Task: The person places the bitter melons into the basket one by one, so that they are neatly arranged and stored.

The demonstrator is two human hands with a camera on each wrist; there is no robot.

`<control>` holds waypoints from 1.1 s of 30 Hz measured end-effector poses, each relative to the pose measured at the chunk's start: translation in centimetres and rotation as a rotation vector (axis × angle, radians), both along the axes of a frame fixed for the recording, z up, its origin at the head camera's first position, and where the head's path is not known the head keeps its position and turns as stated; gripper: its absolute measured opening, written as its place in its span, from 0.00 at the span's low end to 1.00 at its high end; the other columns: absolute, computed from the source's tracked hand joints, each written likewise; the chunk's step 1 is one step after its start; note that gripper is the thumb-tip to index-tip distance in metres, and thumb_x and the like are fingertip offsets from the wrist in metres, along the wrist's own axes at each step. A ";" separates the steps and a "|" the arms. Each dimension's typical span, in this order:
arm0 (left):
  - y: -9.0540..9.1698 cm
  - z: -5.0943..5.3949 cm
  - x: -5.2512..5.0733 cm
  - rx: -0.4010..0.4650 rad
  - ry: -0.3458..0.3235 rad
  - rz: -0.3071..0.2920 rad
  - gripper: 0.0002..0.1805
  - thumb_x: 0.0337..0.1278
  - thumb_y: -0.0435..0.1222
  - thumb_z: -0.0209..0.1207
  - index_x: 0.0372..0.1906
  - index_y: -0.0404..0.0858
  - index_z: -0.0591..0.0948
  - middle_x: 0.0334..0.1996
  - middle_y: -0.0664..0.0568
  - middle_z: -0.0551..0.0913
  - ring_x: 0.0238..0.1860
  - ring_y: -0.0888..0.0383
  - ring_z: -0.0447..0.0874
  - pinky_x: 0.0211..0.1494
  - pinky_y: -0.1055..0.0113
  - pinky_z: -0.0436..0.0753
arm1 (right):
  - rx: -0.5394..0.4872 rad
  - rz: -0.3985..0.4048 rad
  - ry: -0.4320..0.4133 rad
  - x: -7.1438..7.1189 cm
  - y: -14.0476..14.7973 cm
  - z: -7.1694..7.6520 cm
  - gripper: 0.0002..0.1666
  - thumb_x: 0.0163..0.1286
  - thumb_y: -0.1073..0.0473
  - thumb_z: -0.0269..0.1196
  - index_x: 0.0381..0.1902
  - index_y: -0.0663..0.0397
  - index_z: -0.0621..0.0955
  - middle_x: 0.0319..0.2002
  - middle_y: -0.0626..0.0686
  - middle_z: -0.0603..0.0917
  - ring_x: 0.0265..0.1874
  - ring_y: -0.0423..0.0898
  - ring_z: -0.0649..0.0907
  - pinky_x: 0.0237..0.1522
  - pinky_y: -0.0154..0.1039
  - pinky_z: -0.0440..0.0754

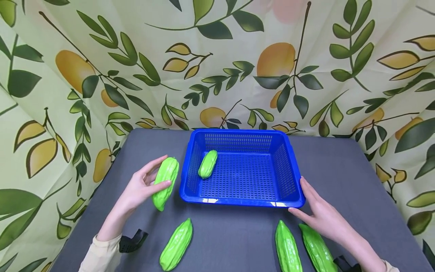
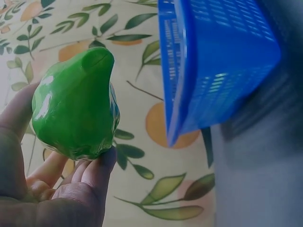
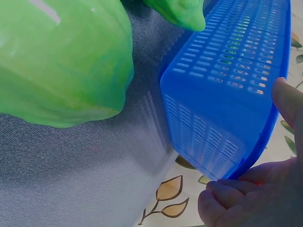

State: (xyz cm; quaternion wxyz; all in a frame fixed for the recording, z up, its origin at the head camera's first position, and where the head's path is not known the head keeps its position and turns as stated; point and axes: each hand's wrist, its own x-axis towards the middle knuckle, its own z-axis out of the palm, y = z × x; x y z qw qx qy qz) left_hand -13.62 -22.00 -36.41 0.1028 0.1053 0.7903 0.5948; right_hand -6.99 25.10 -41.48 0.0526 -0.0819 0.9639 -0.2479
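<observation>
Behind everything and down both sides there's a big cream cloth [image 1: 136, 22] printed with leaves and orangey fruit, easily the largest thing in view. Next up is the dark grey table [image 1: 234, 238]. Sitting on that is a blue plastic basket [image 1: 244, 177], slotted all over and standing level near the back edge.

Hands next. Right hand [image 1: 317, 206] is at the basket's near right corner: thumb on the near rim, fingers fairly straight along the right side, spread in a wide V, so it's touching the corner rather than wrapped round it. Left hand [image 1: 141, 185] has its fingers bent partway, thumb on one side, pinching a green ridged gourd [image 1: 170, 170]. That one's up off the table, just left of the basket and not touching it, tilted with its top leaning right.

Then the loose ones: a pair of gourds [image 1: 289, 247] near the right wrist, one partly hidden by it, plus a front-left gourd [image 1: 176, 245] lying slantwise. Smaller-looking is the gourd in the basket [image 1: 207, 164], over by the left wall. Tiniest bit: a black wrist strap [image 1: 132, 241] by the left cuff.
</observation>
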 end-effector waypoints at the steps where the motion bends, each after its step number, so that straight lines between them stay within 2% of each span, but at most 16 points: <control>1: 0.1 0.1 0.0 0.006 0.000 -0.002 0.39 0.54 0.33 0.65 0.71 0.41 0.61 0.68 0.41 0.65 0.52 0.73 0.79 0.45 0.71 0.85 | 0.003 0.001 0.005 0.0 0.0 0.1 0.59 0.63 0.38 0.61 0.75 0.59 0.42 0.74 0.67 0.49 0.68 0.68 0.60 0.60 0.67 0.65; 11: 1.2 0.8 -0.6 0.031 0.017 -0.013 0.40 0.54 0.33 0.65 0.71 0.41 0.61 0.68 0.42 0.66 0.52 0.73 0.79 0.46 0.70 0.85 | 0.002 0.004 0.008 -0.1 -0.2 -0.1 0.59 0.63 0.36 0.60 0.75 0.58 0.42 0.74 0.67 0.50 0.68 0.68 0.61 0.60 0.67 0.66; 24: 2.6 1.1 -1.4 0.069 0.029 -0.034 0.39 0.54 0.32 0.65 0.70 0.41 0.62 0.67 0.42 0.66 0.54 0.71 0.79 0.48 0.71 0.84 | 0.011 -0.005 0.030 0.1 -0.4 0.0 0.58 0.63 0.38 0.61 0.75 0.60 0.44 0.73 0.67 0.52 0.67 0.68 0.63 0.60 0.66 0.67; 29: 3.2 1.5 -2.1 0.044 0.039 -0.033 0.38 0.55 0.34 0.64 0.70 0.43 0.63 0.68 0.44 0.66 0.60 0.62 0.76 0.50 0.75 0.82 | 0.010 -0.008 0.038 0.2 -0.4 0.0 0.58 0.63 0.37 0.61 0.75 0.60 0.44 0.73 0.67 0.52 0.67 0.67 0.63 0.60 0.65 0.67; 33: 4.0 2.1 -2.9 0.064 0.039 -0.041 0.38 0.54 0.33 0.64 0.70 0.43 0.63 0.68 0.45 0.67 0.64 0.51 0.72 0.52 0.75 0.80 | 0.000 -0.010 0.038 0.2 -0.3 0.0 0.59 0.63 0.36 0.60 0.75 0.59 0.43 0.73 0.66 0.51 0.67 0.67 0.63 0.60 0.65 0.67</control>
